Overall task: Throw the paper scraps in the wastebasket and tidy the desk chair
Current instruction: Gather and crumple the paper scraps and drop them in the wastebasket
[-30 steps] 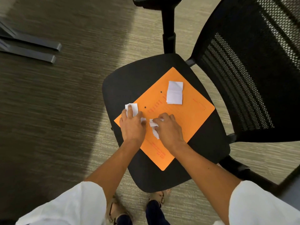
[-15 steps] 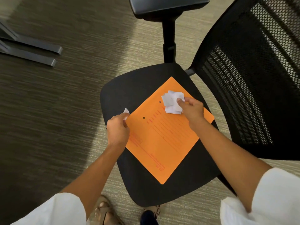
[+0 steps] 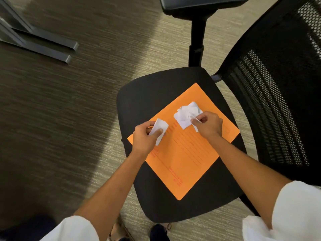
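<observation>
An orange envelope [image 3: 189, 153] lies diagonally on the black seat [image 3: 144, 91] of the desk chair. My left hand [image 3: 145, 138] is over the envelope's left corner, pinching a white paper scrap [image 3: 160, 126] between thumb and fingers. My right hand [image 3: 209, 126] is over the envelope's upper part and grips a bunch of white paper scraps [image 3: 185, 115] that fan out to the left of its fingers. No wastebasket is in view.
The chair's mesh backrest [image 3: 274, 105] rises at the right, and a black armrest [image 3: 203, 4] on its post stands beyond the seat. Dark metal desk feet [image 3: 45, 46] lie on the carpet at the upper left. My feet show below the seat's front edge.
My right hand has gathered the far scrap into its bunch. My left hand has moved right, back over the envelope, with its scraps now showing more between the fingers.
</observation>
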`<state>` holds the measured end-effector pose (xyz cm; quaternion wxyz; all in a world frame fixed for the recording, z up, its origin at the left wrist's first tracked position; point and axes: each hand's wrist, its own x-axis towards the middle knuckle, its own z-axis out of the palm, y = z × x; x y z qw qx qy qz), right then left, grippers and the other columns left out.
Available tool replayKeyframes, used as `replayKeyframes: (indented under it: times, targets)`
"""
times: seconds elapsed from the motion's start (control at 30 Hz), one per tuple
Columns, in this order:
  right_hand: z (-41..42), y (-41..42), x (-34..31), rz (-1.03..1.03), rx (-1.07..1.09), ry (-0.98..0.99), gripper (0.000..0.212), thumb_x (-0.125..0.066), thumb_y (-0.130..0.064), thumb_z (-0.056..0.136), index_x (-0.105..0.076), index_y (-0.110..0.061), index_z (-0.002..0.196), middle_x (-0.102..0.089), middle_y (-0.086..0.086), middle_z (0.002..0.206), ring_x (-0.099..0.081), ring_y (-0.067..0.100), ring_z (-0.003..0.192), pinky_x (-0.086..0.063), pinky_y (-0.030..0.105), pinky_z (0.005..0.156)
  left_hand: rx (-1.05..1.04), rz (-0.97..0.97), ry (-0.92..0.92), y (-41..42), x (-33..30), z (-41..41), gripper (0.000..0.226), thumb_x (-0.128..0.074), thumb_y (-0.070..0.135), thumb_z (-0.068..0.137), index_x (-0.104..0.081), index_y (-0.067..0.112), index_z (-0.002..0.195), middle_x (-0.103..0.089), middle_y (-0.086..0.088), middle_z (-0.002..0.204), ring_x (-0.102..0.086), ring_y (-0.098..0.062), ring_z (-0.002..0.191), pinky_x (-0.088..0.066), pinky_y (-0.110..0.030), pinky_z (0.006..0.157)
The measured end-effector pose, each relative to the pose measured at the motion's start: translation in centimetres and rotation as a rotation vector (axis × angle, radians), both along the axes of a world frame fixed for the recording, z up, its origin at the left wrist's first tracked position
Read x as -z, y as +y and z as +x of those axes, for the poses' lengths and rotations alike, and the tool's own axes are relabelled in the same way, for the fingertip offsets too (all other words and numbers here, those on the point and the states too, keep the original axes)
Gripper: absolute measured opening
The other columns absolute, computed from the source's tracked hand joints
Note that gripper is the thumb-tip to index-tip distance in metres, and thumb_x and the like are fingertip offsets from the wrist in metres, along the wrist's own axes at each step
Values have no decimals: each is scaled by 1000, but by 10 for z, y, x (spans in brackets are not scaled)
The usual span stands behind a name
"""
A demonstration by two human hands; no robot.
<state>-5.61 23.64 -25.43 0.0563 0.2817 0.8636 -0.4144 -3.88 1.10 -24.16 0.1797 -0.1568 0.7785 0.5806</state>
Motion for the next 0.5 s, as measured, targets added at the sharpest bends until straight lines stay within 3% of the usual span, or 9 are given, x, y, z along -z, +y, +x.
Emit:
replayKeyframes:
  times: [0.2, 0.33, 0.43, 0.5]
  targets:
    - [25, 0, -21, -581, 202, -58, 34, -82, -22, 80, -56, -21, 102, -73, -7, 102, -71, 7, 90, -53, 17, 58, -107, 115, -104, 6, 0, 7, 32, -75, 26, 89, -73, 10, 117, -73, -7, 109, -70, -21, 94, -59, -30, 69]
    - [33, -11, -33, -909, 144, -136, 60, -81, -23, 74, -54, -21, 127, -75, -8, 106, -70, 15, 104, -60, 30, 75, -118, 270, -194, 10, -7, 9, 29, -68, 28, 94, -71, 15, 118, -69, -8, 117, -65, -31, 108, -60, -52, 86]
    - [32, -24, -40, -1038, -6, -208, 52, -78, -24, 76, -61, -30, 124, -74, -6, 112, -69, 14, 103, -58, 29, 75, -142, 484, -298, 7, -12, 9, 29, -59, 26, 99, -68, 13, 124, -65, -13, 126, -63, -32, 112, -61, -42, 78]
    - [31, -32, -44, -1053, -71, -248, 46, -78, -26, 77, -66, -32, 121, -72, -3, 117, -69, 14, 102, -57, 28, 74, -155, 640, -336, 3, -15, 9, 30, -53, 24, 103, -67, 12, 127, -68, -12, 122, -68, -24, 101, -61, -35, 72]
